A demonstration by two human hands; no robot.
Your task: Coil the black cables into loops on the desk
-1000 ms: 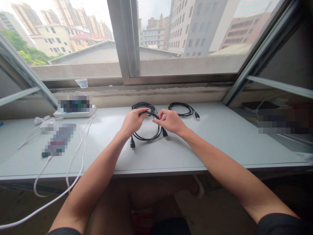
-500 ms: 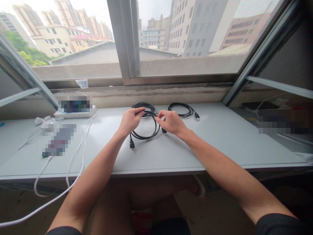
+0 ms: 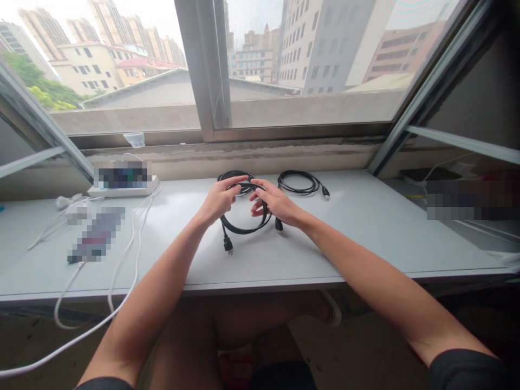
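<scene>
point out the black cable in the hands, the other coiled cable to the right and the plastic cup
black cable point(image 3: 244, 229), head view, near arc of its loop
coiled cable point(image 3: 299, 183), head view, coil's near strand
plastic cup point(image 3: 135, 140), head view, its side wall

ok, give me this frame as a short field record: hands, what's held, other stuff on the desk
left hand: grips the black coiled cable at its upper left
right hand: grips the same coil at its right side
coil plugs: one hangs below left, one by the right wrist
other coils: one just behind, one right of it
far left: white cables, white power strip
surface: grey desk
</scene>
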